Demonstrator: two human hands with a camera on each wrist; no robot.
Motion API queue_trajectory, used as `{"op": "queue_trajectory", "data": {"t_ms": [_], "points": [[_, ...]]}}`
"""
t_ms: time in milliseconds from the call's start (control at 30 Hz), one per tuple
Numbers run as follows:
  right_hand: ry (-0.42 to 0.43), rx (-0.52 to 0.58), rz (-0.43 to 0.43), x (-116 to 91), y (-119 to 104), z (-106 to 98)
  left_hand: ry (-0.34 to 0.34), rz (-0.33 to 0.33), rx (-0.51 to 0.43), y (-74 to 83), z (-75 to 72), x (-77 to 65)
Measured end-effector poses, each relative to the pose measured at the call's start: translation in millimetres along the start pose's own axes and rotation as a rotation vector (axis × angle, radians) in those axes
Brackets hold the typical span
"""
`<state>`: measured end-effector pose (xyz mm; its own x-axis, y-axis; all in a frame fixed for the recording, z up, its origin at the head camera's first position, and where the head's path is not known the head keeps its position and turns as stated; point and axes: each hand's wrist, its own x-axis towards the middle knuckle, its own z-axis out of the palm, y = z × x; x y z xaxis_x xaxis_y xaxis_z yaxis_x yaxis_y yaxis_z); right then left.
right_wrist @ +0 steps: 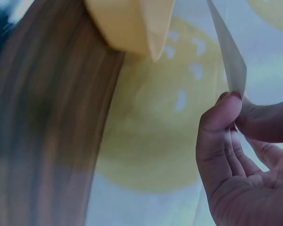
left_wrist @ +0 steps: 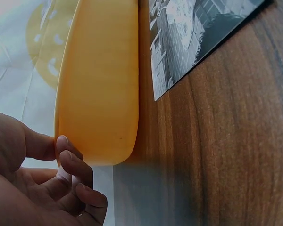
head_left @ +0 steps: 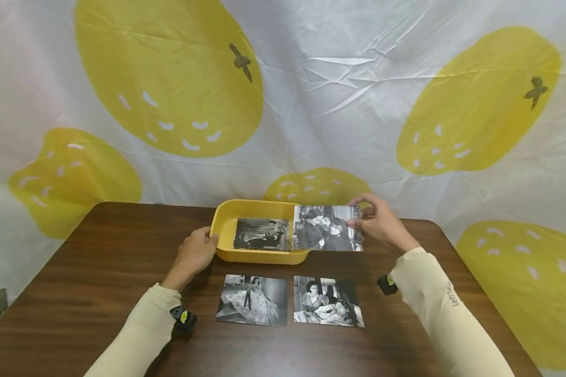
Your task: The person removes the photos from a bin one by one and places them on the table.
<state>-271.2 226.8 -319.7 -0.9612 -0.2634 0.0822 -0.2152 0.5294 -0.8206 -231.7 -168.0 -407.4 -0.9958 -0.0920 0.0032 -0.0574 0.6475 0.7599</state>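
Observation:
My left hand pinches the left end of a yellow tray; the left wrist view has thumb and fingers at the tray's rim. In my right hand a black-and-white photo is pinched at its right edge, and it overlaps the tray's right end in the head view. Seen edge-on in the right wrist view, the held photo sits between thumb and fingers. Inside the tray lies another black-and-white photo.
Two more photos lie side by side in front of the tray: a figure in a wide gown at left, a scene with a reclining figure at right. Behind the brown wooden table hangs a white cloth with yellow lemon prints.

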Motion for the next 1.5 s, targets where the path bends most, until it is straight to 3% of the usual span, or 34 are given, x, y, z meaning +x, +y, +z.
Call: {"op": "queue_trajectory", "data": {"t_ms": [433,700,1033,1500], "points": [[0.015,-0.041,0.082,-77,67,-53,-0.02,0.011,-0.017,1.0,-1.9,-1.1],[-0.044,-0.043,0.136,-112,101,-68,-0.017,0.017,-0.011,1.0,-2.5,-0.7],[-0.075,-0.112,0.189,-127,129,-63,-0.019,-0.001,-0.015,2.6,-2.1,-2.8],[0.017,-0.454,0.162,-122,138,-53,-0.017,-0.008,-0.042,-1.3,0.5,0.0]]}}
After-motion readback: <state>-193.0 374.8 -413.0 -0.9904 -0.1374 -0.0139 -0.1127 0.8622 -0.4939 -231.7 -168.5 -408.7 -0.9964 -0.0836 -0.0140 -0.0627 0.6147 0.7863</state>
